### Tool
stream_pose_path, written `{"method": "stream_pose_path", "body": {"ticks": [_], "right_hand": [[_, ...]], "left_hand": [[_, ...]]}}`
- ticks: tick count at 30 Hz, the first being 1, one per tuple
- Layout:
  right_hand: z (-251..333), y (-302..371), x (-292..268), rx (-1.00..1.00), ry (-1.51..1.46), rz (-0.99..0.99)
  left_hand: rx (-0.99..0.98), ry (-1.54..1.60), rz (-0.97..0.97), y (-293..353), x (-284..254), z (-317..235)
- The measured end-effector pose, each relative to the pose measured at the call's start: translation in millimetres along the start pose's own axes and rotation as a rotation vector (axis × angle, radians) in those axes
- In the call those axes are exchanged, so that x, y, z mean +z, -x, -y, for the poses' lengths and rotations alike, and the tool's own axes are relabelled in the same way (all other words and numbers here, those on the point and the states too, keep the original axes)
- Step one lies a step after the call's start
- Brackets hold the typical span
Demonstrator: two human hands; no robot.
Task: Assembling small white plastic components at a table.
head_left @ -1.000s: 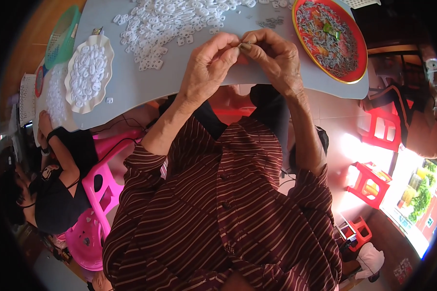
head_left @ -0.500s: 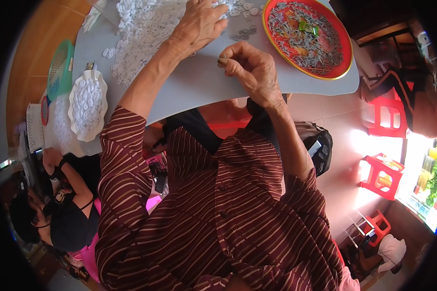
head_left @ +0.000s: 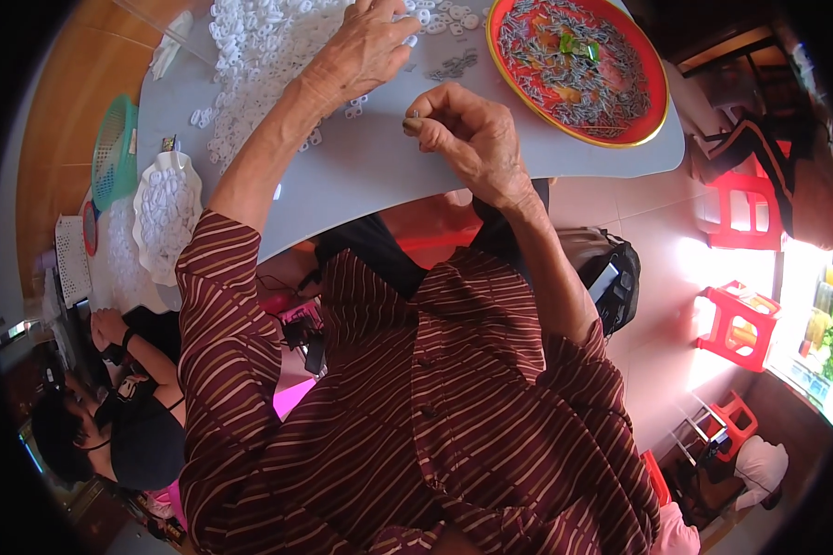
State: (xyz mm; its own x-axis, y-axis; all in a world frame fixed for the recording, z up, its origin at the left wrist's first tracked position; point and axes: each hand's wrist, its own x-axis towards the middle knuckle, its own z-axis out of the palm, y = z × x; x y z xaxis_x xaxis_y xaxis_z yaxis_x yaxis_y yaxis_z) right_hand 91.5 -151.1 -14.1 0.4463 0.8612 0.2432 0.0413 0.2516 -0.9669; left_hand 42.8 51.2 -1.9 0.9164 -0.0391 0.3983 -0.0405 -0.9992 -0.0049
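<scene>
My left hand [head_left: 363, 54] reaches over a wide heap of small white plastic clips [head_left: 259, 69] at the top of the picture. Its fingers are bent and apart, and the upper edge cuts off some fingertips; I make out nothing held in them. Nearer to me, my right hand [head_left: 477, 139] hovers above the grey table [head_left: 342, 176], thumb and forefinger pinched on a tiny grey metal screw, mostly hidden. Right of it stands a round red tray [head_left: 655, 102] with a gold rim, full of similar screws [head_left: 546, 88]. A small group of loose screws [head_left: 455, 63] lies between my hands and the tray.
To the left, a white scalloped dish [head_left: 194, 180] holds more clips beside a green basket [head_left: 113, 153]. A person in black [head_left: 148, 444] sits at lower left. Red stools [head_left: 739, 324] and a dark bag [head_left: 620, 287] are on the right.
The view has shifted slightly. Both hands appear a little further left, the left one still at the white heap. My right hand keeps its pinch.
</scene>
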Motion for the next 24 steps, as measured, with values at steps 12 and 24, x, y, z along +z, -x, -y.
{"method": "stream_pose_path", "body": {"ticks": [12,24], "right_hand": [[-1.3,0.4,0.1,0.002,0.014,-0.025],[-0.9,0.9,1.7,0.003,0.063,-0.022]], "left_hand": [[0.02,0.25,-0.053,-0.6,-17.9,9.2],[-0.049,0.046,0.011,18.1,-9.0,-6.3]]}}
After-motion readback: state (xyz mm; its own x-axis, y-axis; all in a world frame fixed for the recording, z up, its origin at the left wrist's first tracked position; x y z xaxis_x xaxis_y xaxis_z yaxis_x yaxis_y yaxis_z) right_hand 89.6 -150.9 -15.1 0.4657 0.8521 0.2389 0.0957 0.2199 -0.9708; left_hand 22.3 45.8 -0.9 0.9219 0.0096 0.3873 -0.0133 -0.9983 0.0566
